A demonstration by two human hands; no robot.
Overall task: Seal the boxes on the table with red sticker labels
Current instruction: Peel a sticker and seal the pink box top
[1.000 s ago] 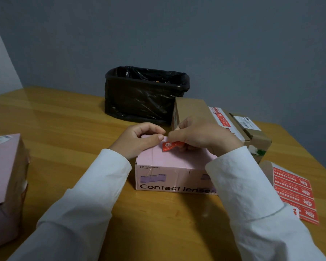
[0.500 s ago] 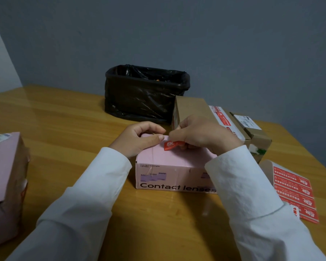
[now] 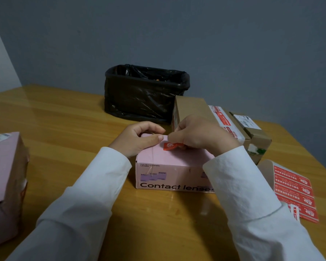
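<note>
Pinching red sticker (image 3: 170,146) in right hand (image 3: 199,137), left hand (image 3: 139,140) gripping pink box (image 3: 169,166)

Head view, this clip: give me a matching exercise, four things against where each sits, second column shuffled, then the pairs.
Things:
1. black-lined bin
2. red label sheet
3. pink box marked Contact lenses
4. red sticker

Places:
A. under both hands, mid-table
B. far side of the table, by the wall
C. pinched by the right hand, over the box top
D. flat on the table at the right edge

Pairs: 1-B, 2-D, 3-A, 4-C
</note>
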